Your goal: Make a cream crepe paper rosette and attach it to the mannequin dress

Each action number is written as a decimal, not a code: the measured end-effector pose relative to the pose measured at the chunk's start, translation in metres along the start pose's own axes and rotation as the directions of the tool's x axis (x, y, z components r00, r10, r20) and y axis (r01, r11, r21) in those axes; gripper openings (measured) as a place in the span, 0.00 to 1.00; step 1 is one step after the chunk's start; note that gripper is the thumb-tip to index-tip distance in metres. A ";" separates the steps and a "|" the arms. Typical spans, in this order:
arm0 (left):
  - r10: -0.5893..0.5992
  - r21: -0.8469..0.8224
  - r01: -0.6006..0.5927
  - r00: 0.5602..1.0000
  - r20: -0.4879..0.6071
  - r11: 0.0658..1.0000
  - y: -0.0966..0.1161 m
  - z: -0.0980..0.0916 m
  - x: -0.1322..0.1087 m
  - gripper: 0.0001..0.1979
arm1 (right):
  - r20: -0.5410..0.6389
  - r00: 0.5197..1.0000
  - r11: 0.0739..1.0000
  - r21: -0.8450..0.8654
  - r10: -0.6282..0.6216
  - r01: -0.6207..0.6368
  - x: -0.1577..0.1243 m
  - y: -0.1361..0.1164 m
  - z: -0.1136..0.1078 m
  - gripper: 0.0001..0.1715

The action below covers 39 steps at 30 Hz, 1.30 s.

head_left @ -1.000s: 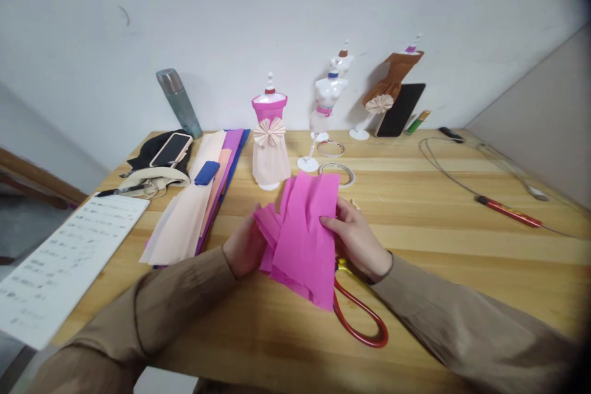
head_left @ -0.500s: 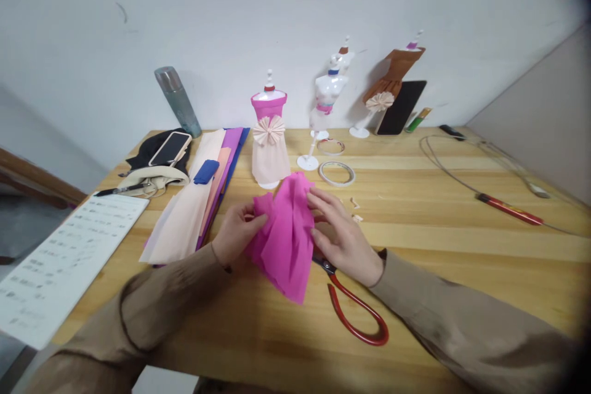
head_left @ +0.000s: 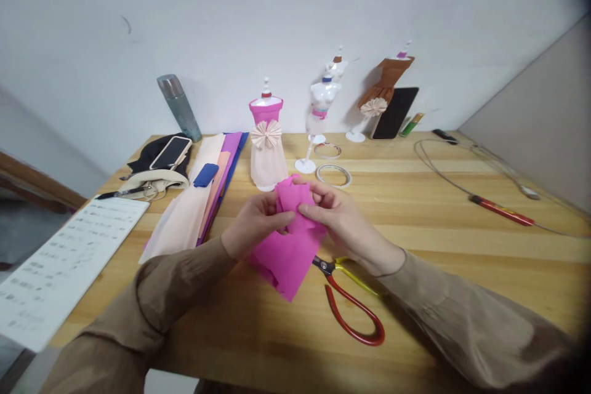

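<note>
Bright pink paper (head_left: 290, 252) hangs between my hands over the front of the table, its top part folded over. My left hand (head_left: 258, 221) pinches its upper left side between thumb and fingers. On the upper right side, my right hand (head_left: 330, 212) grips it with the thumb in front. Just beyond the paper stands a small mannequin (head_left: 268, 157) in a pink top and pale pleated skirt with a fan-shaped bow. Scissors (head_left: 353, 314) with red and yellow handles lie below my right hand, the blade tips hidden under the paper.
Coloured paper sheets (head_left: 184, 221), a phone (head_left: 170, 152), a bottle (head_left: 179, 108) and a written sheet (head_left: 60, 258) are at the left. Behind are more mannequins (head_left: 324, 95) and tape rolls (head_left: 333, 176). A red tool (head_left: 501, 210) with a cable lies right.
The pink paper's top has been folded over and gathered. My right hand has gone from loosely spread fingers to a pinch, and more of the scissors, including the yellow handle, now shows.
</note>
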State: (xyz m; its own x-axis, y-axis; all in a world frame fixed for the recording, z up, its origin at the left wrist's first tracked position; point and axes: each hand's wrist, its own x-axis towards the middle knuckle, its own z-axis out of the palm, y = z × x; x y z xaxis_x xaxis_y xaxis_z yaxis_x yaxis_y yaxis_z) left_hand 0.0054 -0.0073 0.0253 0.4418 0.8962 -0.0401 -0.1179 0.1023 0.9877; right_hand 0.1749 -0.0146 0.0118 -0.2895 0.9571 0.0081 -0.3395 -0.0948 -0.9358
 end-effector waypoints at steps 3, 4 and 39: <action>0.000 -0.030 -0.001 0.999 -0.041 1.000 -0.001 0.001 0.003 0.13 | -0.059 0.998 0.995 0.102 0.009 -0.003 0.004 0.000 -0.003 0.20; -0.009 -0.053 0.006 0.999 -0.053 0.999 -0.002 0.000 0.004 0.14 | -0.088 0.996 0.995 0.103 0.004 0.006 0.004 0.001 -0.006 0.18; 0.050 -0.011 -0.054 0.970 -0.237 0.998 -0.014 -0.004 0.005 0.17 | -0.039 0.990 0.962 -0.242 -0.138 0.125 0.004 0.007 -0.021 0.12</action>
State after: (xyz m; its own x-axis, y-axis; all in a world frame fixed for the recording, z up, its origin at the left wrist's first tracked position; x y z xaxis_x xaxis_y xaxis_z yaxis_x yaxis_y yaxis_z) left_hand 0.0053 -0.0029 0.0106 0.2119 0.9770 -0.0254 -0.1517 0.0586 0.9867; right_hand 0.1904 -0.0061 -0.0017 -0.2045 0.9710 0.1236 -0.1467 0.0944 -0.9847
